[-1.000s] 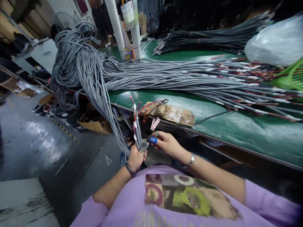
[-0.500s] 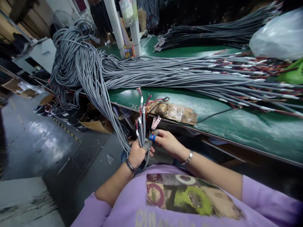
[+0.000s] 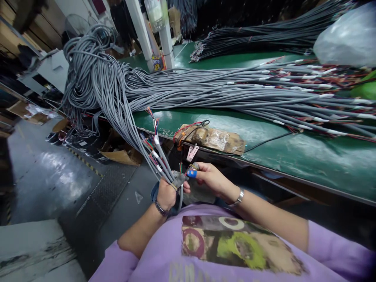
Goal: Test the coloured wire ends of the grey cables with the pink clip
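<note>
Several grey cables (image 3: 165, 161) with white bands and bare coloured wires stick up out of my left hand (image 3: 168, 192), whose fingers are wrapped round them. A dark covering shows on its thumb. Close on its right, my right hand (image 3: 210, 177) pinches small coloured wires (image 3: 184, 172) at a cable end near the left thumb. Blue tape and a dark covering sit on its fingers. Just above, a pink clip (image 3: 192, 153) hangs by the bench edge, touching neither hand.
Long grey cables (image 3: 188, 92) lie across the green bench (image 3: 293, 156), with a coiled heap (image 3: 88, 70) at its left. Near the front edge is a taped wooden block (image 3: 217, 140) with a black lead. Darker cables (image 3: 264, 39) and a plastic bag (image 3: 346, 37) lie behind.
The cable ends in my left hand have tilted left, away from my right hand. One cable end now stands apart between the hands. The clip is no longer overlapped by the right fingertips.
</note>
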A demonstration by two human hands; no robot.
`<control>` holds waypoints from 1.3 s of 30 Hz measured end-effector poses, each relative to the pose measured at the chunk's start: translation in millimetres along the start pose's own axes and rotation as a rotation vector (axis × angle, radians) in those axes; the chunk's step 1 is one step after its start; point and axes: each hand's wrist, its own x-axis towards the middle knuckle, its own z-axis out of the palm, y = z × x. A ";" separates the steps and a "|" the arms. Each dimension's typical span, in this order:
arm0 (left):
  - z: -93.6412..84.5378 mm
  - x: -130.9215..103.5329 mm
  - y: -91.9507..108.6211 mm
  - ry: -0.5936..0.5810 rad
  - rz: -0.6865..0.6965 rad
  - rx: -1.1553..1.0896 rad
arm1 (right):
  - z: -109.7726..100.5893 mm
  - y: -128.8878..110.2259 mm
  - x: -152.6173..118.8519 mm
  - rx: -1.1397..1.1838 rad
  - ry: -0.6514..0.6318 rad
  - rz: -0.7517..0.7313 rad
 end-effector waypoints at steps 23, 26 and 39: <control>4.4 2.2 -4.7 0.066 -0.007 0.138 | 7.9 1.1 3.3 -0.021 0.040 0.003; 5.2 2.3 -3.0 0.099 -0.015 0.112 | 8.8 5.2 4.1 0.016 0.102 0.017; -1.2 2.8 6.0 -0.025 -0.072 0.097 | -11.6 2.0 6.8 0.466 -0.002 0.292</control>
